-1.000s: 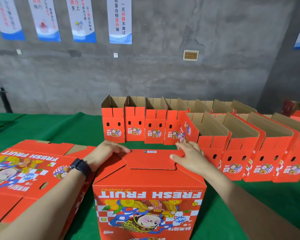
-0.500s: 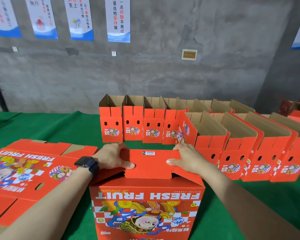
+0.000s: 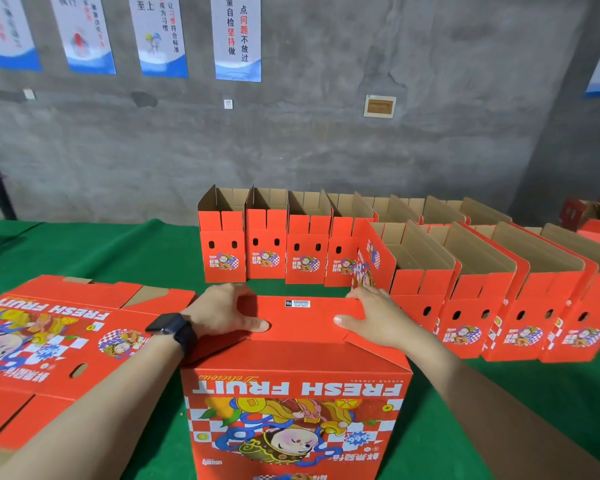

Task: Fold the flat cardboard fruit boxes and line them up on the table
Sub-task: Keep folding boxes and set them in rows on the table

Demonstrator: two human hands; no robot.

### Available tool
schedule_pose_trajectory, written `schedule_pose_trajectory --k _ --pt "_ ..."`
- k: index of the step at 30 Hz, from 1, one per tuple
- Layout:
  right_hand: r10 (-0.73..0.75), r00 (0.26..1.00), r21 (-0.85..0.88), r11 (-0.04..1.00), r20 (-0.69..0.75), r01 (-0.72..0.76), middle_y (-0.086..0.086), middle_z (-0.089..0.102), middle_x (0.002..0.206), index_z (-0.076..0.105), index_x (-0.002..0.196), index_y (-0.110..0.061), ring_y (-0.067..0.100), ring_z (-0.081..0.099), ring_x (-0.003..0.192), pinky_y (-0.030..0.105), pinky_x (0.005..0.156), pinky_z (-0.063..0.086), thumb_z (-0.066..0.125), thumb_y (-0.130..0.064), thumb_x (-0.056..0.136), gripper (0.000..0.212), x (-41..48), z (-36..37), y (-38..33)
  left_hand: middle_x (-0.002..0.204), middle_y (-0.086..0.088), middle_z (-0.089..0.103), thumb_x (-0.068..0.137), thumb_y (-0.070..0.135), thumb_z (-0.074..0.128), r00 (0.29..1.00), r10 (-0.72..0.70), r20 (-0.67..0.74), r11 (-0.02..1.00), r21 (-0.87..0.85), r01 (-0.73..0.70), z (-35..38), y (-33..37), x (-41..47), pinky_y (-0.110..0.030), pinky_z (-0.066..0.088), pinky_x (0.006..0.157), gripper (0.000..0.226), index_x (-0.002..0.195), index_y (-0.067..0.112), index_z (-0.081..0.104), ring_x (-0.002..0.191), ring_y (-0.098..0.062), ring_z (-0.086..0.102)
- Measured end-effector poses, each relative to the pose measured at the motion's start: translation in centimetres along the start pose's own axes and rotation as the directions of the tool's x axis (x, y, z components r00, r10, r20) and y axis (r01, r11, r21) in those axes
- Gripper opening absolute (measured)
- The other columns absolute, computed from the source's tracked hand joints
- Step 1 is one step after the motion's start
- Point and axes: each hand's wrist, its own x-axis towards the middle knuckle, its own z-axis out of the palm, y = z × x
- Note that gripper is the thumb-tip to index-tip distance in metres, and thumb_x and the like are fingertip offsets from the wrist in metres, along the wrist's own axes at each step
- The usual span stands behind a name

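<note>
My left hand (image 3: 227, 311) grips flap (image 3: 302, 318) of box (image 3: 291, 368), thumb on top | my right hand (image 3: 374, 315) grips its other end | folded boxes (image 3: 222, 252) stand behind on counter (image 3: 118, 258).

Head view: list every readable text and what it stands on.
"FRESH FRUIT", upside down: near box.
"FRESH FRUIT", upside down: flat box.
"一点问题不放过", "自检坚持做": wall poster.
Barcode sticker, other posters, folded boxes labels: too small or blurred.
</note>
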Motion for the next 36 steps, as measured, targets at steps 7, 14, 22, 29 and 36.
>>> schedule_pose_trajectory --k 7,14,22,29,36 --pt "0.057 0.997 0.410 0.912 -0.043 -0.034 -0.001 0.049 0.140 0.054 0.132 -0.018 0.016 0.042 0.131 0.023 0.097 0.030 0.050 -0.038 0.098 0.040 0.3 0.2 0.6 0.123 0.003 0.062 0.082 0.052 0.066 0.998 -0.060 0.037 0.989 -0.133 0.065 -0.1 -0.5 0.1 -0.023 0.042 0.095 0.058 0.129 0.020 0.056 0.108 -0.014 0.058" --pt "0.489 0.839 0.757 0.447 0.238 -0.476 0.010 0.045 0.145 0.040 0.144 -0.018 0.031 0.044 0.131 0.043 0.109 0.034 0.040 -0.067 0.090 0.073 0.0 0.7 2.5 0.106 -0.008 0.067 0.082 0.014 0.072 0.943 -0.331 0.013 0.613 -0.757 0.226 -0.5 -1.9 -0.3 -0.024 0.051 0.065 0.048 0.126 0.011 0.053 0.075 -0.014 0.064" --pt "0.398 0.766 0.747 0.245 0.504 -0.618 0.005 0.061 0.046 0.063 0.047 -0.009 0.021 0.063 0.044 0.040 0.062 0.048 0.044 -0.039 0.097 0.061 -4.5 6.5 5.0 0.088 -0.001 0.063 0.088 0.069 0.031 0.883 -0.443 0.157 0.788 -0.400 0.467 -0.2 -3.8 -2.4 -0.015 0.035 0.040 0.058 0.089 0.019 0.062 0.046 -0.010 0.053" --pt "0.302 0.859 0.846 0.220 0.414 -0.486 0.008 0.065 0.060 0.064 0.066 -0.012 0.022 0.063 0.052 0.026 0.053 0.053 0.040 -0.059 0.094 0.060 -3.6 3.6 2.9 0.047 0.004 0.045 0.060 0.094 0.034 0.903 -0.427 0.057 0.707 -0.601 0.372 -2.3 -4.6 -1.5 -0.015 0.026 0.040 0.077 0.046 0.020 0.049 0.035 -0.012 0.036" --pt "0.210 0.931 0.890 0.294 0.297 -0.350 -0.004 0.038 0.151 0.032 0.144 -0.047 0.023 0.035 0.138 0.054 0.113 0.027 0.064 -0.083 0.038 0.116 -1.5 -0.1 0.8 0.075 -0.007 0.065 0.079 0.036 0.065 0.923 -0.316 0.221 0.394 -0.854 0.339 -0.8 -5.9 -1.6 -0.027 0.047 0.061 0.027 0.088 0.011 0.059 0.059 -0.018 0.059"
